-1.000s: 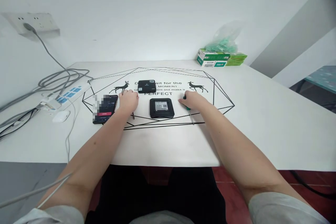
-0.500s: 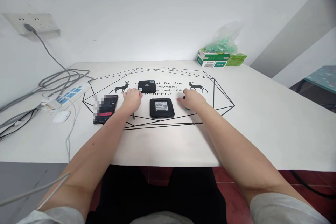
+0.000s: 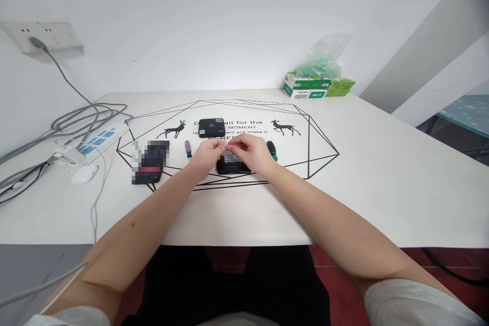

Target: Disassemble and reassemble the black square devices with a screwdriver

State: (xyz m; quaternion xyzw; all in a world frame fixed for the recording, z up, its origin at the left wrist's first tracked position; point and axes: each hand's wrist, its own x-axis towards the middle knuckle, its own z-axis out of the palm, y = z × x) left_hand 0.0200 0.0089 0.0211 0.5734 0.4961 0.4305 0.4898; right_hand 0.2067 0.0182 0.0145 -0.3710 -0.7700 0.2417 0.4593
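My left hand (image 3: 210,155) and my right hand (image 3: 250,152) meet over a black box with a white label (image 3: 232,167), their fingertips pinched together. Whatever is between the fingers is too small to make out. A flat black device (image 3: 211,127) lies just behind them. To the left of my left hand is a small screwdriver with a red and blue handle (image 3: 188,149). On the other side, a green and black screwdriver handle (image 3: 272,150) rests beside my right hand, partly covered by it.
A phone (image 3: 153,163), a white earbud case (image 3: 84,173) and a power strip (image 3: 100,142) with coiled cables lie at the left. Green and white boxes (image 3: 308,83) under a plastic bag (image 3: 324,61) stand at the back right.
Both hands have moved inward and come together above the labelled box. The left screwdriver's handle and the green handle now show where the hands covered them.
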